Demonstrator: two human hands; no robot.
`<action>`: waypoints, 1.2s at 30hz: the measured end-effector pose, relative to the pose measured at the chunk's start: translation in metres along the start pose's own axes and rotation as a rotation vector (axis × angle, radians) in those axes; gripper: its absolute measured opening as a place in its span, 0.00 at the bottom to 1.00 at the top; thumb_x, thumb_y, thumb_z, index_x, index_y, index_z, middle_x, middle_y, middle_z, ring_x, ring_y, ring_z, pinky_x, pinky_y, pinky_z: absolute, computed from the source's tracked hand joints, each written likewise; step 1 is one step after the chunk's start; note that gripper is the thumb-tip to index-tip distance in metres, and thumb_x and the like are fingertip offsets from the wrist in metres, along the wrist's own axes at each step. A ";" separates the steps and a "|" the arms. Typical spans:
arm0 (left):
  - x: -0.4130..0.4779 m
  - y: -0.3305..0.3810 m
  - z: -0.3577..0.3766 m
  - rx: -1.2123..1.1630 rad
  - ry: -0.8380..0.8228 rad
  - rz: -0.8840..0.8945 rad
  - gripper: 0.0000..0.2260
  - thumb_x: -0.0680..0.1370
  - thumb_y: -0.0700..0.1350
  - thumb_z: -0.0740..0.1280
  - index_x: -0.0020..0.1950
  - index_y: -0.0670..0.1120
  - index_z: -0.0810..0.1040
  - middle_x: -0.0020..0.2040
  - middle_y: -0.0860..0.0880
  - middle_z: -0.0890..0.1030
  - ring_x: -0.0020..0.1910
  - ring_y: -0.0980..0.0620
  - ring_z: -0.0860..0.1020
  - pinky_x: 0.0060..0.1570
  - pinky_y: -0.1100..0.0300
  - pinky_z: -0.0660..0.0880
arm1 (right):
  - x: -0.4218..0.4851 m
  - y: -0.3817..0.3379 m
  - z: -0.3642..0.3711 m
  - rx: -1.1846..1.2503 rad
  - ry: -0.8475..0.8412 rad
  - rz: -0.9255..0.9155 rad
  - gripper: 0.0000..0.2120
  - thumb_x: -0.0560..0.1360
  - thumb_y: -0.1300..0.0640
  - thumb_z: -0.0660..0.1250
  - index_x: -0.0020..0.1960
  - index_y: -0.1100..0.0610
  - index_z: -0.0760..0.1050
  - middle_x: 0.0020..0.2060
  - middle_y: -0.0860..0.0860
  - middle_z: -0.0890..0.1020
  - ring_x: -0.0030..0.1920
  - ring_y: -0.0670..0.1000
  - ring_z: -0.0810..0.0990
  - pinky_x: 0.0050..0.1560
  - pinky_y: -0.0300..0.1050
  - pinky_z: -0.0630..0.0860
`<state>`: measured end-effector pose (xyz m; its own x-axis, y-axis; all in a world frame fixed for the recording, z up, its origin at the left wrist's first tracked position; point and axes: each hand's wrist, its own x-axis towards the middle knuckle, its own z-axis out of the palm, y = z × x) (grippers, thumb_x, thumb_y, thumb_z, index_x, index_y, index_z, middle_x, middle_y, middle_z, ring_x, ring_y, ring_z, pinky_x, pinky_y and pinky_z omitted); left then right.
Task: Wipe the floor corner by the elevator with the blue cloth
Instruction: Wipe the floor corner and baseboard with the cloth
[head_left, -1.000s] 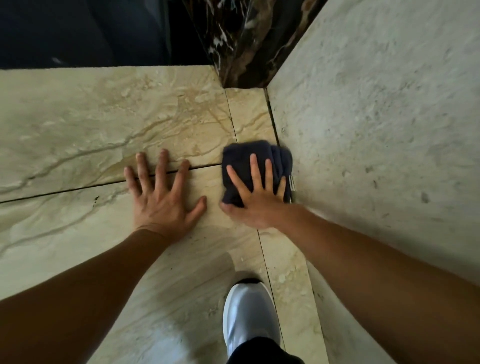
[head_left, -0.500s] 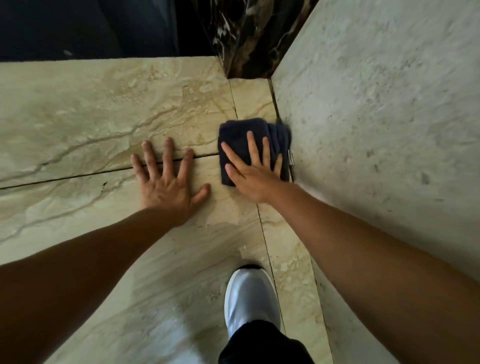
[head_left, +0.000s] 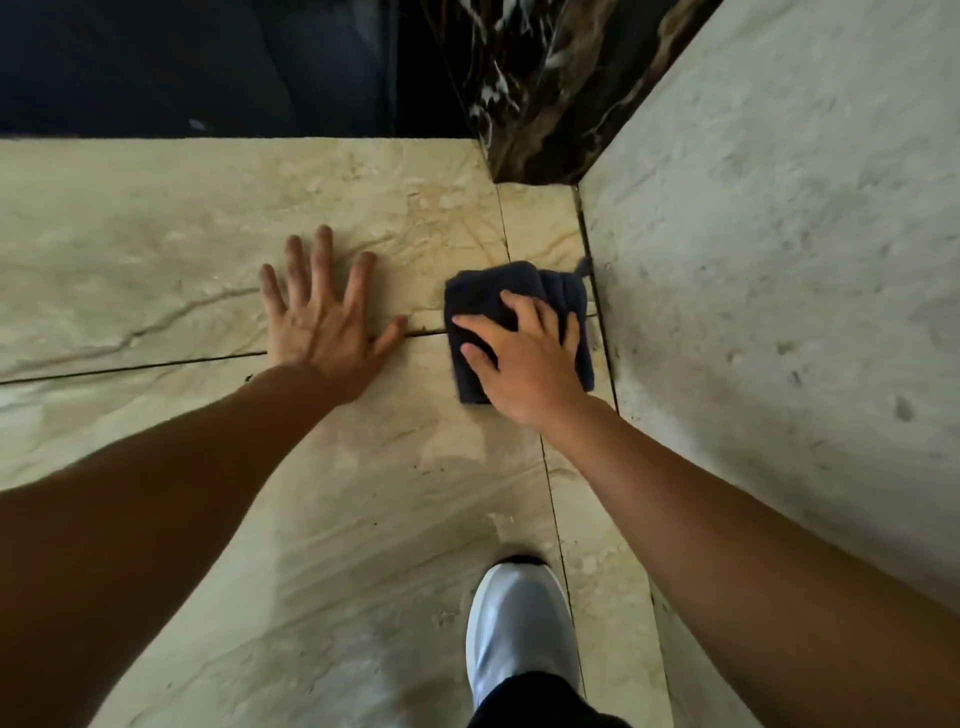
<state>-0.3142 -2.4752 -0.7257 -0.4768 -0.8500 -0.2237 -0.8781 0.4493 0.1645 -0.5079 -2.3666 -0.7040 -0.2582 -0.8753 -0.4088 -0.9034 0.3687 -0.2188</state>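
Blue cloth (head_left: 519, 291), folded to a thick pad, lies flat on the floor (head_left: 156, 249) just beside the foot of the pale wall (head_left: 779, 260), its right edge at the dark joint where wall meets floor. My right hand (head_left: 524, 364) presses down on it, fingers curled into the fabric, gripping it against the tile. Left hand (head_left: 322, 322) is spread open, palm flat on the floor well left of the wall, bracing me and holding nothing. I judge the wiping stroke is under way, the corner itself not yet reached: bare tile remains between the cloth and the dark marble pillar (head_left: 545, 104) at the wall's far end. Next move calls for pushing the pad forward along the wall joint. Cloth's long axis runs roughly parallel to the wall, far end toward the pillar; a small tag or loose corner sticks out toward the wall.
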 end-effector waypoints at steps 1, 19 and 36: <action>0.006 -0.005 -0.002 0.004 0.007 -0.007 0.37 0.77 0.70 0.47 0.80 0.52 0.48 0.82 0.41 0.41 0.79 0.35 0.40 0.74 0.34 0.42 | 0.006 -0.003 -0.005 -0.022 0.074 -0.004 0.19 0.80 0.41 0.57 0.70 0.35 0.67 0.74 0.54 0.64 0.77 0.61 0.57 0.75 0.69 0.46; 0.099 -0.055 -0.006 -0.046 0.091 -0.225 0.41 0.76 0.72 0.44 0.81 0.47 0.46 0.82 0.42 0.46 0.79 0.35 0.42 0.74 0.33 0.47 | 0.135 -0.056 -0.002 -0.222 0.268 0.041 0.32 0.80 0.39 0.45 0.81 0.47 0.45 0.81 0.60 0.51 0.81 0.63 0.48 0.77 0.68 0.50; 0.111 -0.061 -0.015 -0.005 0.119 -0.274 0.37 0.77 0.66 0.47 0.80 0.47 0.55 0.81 0.42 0.54 0.80 0.36 0.47 0.75 0.34 0.49 | 0.374 -0.162 -0.082 -0.264 0.216 -0.338 0.29 0.81 0.43 0.43 0.81 0.47 0.45 0.82 0.56 0.49 0.81 0.59 0.45 0.79 0.62 0.44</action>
<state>-0.3127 -2.6008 -0.7460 -0.2136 -0.9659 -0.1466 -0.9732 0.1972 0.1185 -0.4863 -2.7791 -0.7489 0.0247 -0.9877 -0.1545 -0.9979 -0.0150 -0.0636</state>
